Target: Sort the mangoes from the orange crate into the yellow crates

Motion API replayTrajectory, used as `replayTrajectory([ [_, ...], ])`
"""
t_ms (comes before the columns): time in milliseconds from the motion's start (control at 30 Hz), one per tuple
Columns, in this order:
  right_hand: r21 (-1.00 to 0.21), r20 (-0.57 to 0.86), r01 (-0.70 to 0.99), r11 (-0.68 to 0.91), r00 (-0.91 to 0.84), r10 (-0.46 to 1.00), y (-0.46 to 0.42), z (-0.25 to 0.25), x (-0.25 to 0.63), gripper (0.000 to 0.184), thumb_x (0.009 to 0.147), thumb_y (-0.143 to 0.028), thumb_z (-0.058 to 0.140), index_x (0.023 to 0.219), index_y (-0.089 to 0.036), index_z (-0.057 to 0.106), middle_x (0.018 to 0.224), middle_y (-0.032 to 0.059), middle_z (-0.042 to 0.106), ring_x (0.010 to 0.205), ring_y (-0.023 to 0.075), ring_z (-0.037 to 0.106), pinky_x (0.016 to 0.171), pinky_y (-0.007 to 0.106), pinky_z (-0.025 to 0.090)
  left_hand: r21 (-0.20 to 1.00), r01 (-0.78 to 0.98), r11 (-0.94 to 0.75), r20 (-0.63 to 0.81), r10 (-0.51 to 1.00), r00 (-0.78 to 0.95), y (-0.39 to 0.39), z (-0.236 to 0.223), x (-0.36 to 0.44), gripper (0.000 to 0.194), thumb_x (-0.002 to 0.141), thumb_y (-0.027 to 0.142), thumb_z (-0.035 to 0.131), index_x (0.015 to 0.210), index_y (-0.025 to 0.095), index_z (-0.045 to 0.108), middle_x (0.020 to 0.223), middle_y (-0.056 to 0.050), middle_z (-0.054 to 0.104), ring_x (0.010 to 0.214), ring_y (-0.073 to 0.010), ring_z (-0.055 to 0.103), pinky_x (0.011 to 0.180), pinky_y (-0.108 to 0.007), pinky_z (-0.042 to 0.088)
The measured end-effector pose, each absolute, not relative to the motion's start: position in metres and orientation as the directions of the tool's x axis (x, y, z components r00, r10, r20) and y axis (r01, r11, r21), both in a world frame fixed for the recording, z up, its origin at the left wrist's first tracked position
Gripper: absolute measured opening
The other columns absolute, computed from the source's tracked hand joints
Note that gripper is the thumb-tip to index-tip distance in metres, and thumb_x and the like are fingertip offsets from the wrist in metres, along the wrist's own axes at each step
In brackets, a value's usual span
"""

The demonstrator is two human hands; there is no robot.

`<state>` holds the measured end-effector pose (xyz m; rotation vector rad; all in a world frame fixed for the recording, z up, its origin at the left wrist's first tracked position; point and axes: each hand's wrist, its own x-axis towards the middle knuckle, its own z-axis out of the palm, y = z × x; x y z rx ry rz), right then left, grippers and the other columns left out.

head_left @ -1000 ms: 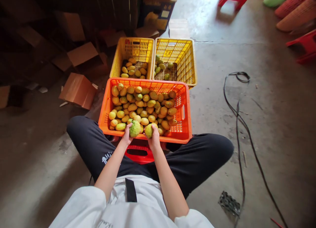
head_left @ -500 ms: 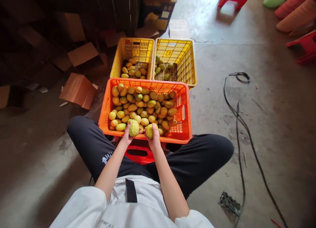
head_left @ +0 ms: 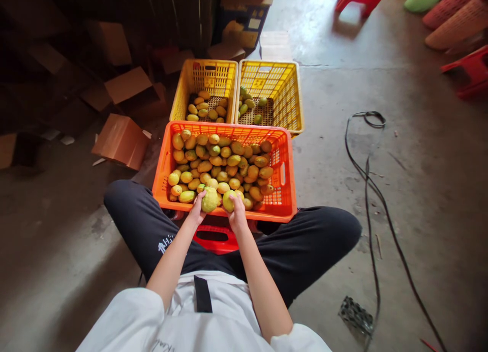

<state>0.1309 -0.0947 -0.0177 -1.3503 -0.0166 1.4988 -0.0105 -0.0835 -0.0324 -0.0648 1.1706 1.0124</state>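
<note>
My left hand point(head_left: 197, 212) is closed around a bumpy yellow-green lemon point(head_left: 209, 200). A smoother lemon point(head_left: 228, 201) sits in my right hand point(head_left: 238, 215), its thumb lying over the top. Both hands are side by side above the near rim of an orange crate point(head_left: 288, 189), with a small gap between the two fruits. Many yellow and greenish lemons point(head_left: 205, 166) fill most of that crate. The fingers under each held fruit are partly hidden.
Behind stand two yellow crates: the left crate point(head_left: 177, 90) has several yellow lemons, the right crate point(head_left: 292, 92) a few greener ones. Cardboard boxes point(head_left: 122, 141) lie at left. A black cable point(head_left: 368, 181) runs along the floor at right, and a red stool point(head_left: 360, 1) is farther back.
The lemon in my left hand has shifted slightly right and turned a little. My right hand has moved slightly left with its lemon. Both fruits are still held.
</note>
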Motion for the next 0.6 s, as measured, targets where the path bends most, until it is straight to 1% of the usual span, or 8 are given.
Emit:
replayTrajectory([
  [67,-0.589,-0.731,-0.679,-0.439,0.216,0.647,-0.0937,-0.0171,0.1314,0.035,0.069,-0.039,0.084,0.094,-0.025,0.064,0.076,-0.0044,0.075,0.065,0.0183,0.074,0.056,0.027,0.062,0.429,-0.688,0.585,-0.791,0.612,0.027,-0.0828,-0.0305,-0.0097,0.026,0.095,0.033,0.069,0.112,0.014,0.073,0.092,-0.007,0.081,0.077,-0.0204,0.078,0.073,-0.03,0.065],
  [133,-0.568,-0.75,-0.683,-0.46,0.199,0.631,-0.093,-0.0173,0.1326,0.032,0.074,-0.046,0.081,0.093,-0.025,0.065,0.072,-0.0023,0.075,0.061,0.0192,0.074,0.054,0.029,0.062,0.42,-0.682,0.599,-0.798,0.602,0.038,-0.0827,-0.0297,-0.0091,0.026,0.099,0.034,0.065,0.111,0.013,0.074,0.092,-0.009,0.082,0.08,-0.0228,0.08,0.076,-0.032,0.067],
  [200,-0.548,-0.759,-0.68,-0.487,0.159,0.631,-0.0926,-0.0179,0.1336,0.031,0.082,-0.052,0.077,0.091,-0.024,0.067,0.071,0.0008,0.076,0.057,0.0195,0.073,0.052,0.029,0.061,0.408,-0.672,0.618,-0.802,0.594,0.059,-0.0829,-0.0301,-0.0088,0.031,0.101,0.038,0.064,0.113,0.012,0.075,0.094,-0.012,0.083,0.087,-0.0267,0.082,0.08,-0.036,0.068],
  [267,-0.531,-0.766,-0.683,-0.501,0.134,0.629,-0.0922,-0.0178,0.1338,0.033,0.089,-0.056,0.07,0.089,-0.023,0.068,0.071,0.0033,0.077,0.054,0.0189,0.071,0.049,0.028,0.058,0.387,-0.671,0.632,-0.803,0.589,0.091,-0.0831,-0.031,-0.0087,0.04,0.103,0.044,0.062,0.12,0.011,0.075,0.098,-0.015,0.084,0.096,-0.0313,0.083,0.086,-0.041,0.069],
  [367,-0.508,-0.784,-0.704,-0.497,0.139,0.604,-0.091,-0.0158,0.1321,0.037,0.096,-0.057,0.06,0.087,-0.022,0.07,0.07,0.0048,0.077,0.053,0.0185,0.071,0.048,0.026,0.056,0.349,-0.687,0.637,-0.802,0.583,0.133,-0.0829,-0.0313,-0.0091,0.05,0.106,0.051,0.057,0.131,0.011,0.073,0.105,-0.018,0.084,0.108,-0.036,0.082,0.095,-0.048,0.068],
  [467,-0.494,-0.801,-0.712,-0.5,0.149,0.58,-0.0895,-0.0131,0.1303,0.037,0.099,-0.055,0.054,0.088,-0.023,0.071,0.069,0.0047,0.077,0.056,0.0201,0.072,0.045,0.025,0.053,0.33,-0.699,0.634,-0.805,0.576,0.142,-0.0826,-0.0295,-0.0105,0.053,0.109,0.05,0.048,0.131,0.009,0.073,0.103,-0.02,0.084,0.111,-0.0368,0.081,0.098,-0.049,0.067],
  [533,-0.497,-0.799,-0.713,-0.494,0.155,0.581,-0.089,-0.0122,0.1305,0.036,0.098,-0.055,0.054,0.09,-0.023,0.07,0.072,0.004,0.079,0.059,0.0204,0.074,0.044,0.025,0.052,0.328,-0.706,0.628,-0.805,0.577,0.14,-0.0828,-0.0285,-0.012,0.052,0.109,0.05,0.05,0.129,0.009,0.072,0.099,-0.019,0.083,0.109,-0.0365,0.081,0.097,-0.048,0.068],
  [600,-0.506,-0.789,-0.719,-0.477,0.163,0.592,-0.0893,-0.0118,0.1316,0.035,0.095,-0.057,0.06,0.092,-0.024,0.069,0.073,0.0022,0.078,0.061,0.0198,0.074,0.047,0.026,0.056,0.33,-0.712,0.619,-0.799,0.586,0.139,-0.0836,-0.0286,-0.0131,0.049,0.105,0.052,0.06,0.129,0.011,0.071,0.098,-0.016,0.083,0.107,-0.0362,0.082,0.096,-0.049,0.068],
])
